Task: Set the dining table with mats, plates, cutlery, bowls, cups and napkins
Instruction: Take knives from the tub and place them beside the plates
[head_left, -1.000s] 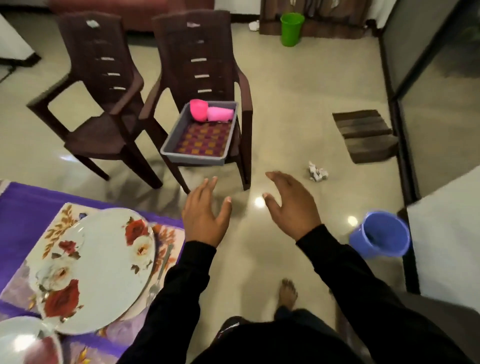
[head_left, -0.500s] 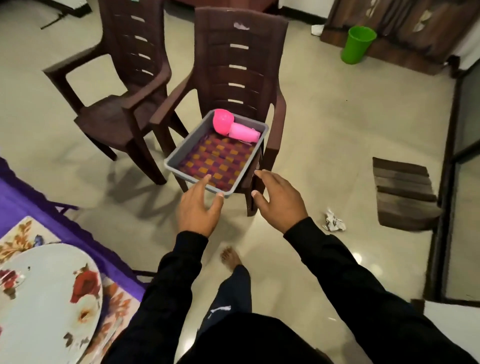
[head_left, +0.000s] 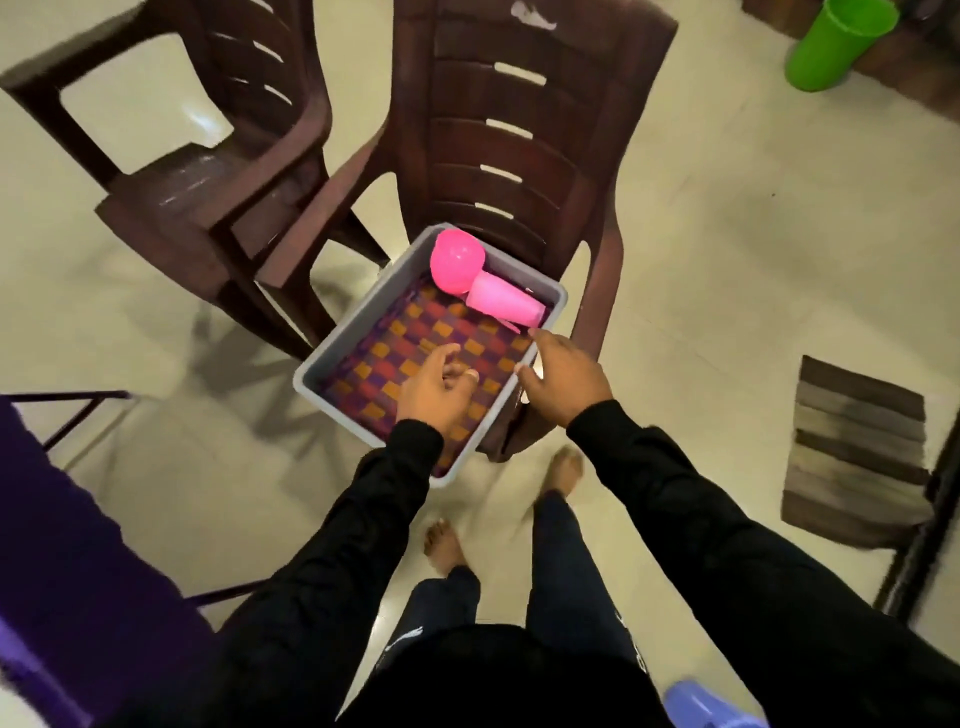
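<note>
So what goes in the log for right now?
left hand open over woven mat | right hand open at tray edge | pink bowl, cup untouched

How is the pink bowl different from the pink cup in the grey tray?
The pink bowl is round and a deeper, hotter pink; the pink cup is long, tapered and paler. The bowl leans against the tray's far corner showing its inside; the cup lies on its side. Both are pink and sit at the far end of the grey tray, touching each other.

tray (head_left: 332, 358) on chair (head_left: 519, 130), cup (head_left: 501, 301) inside
</note>
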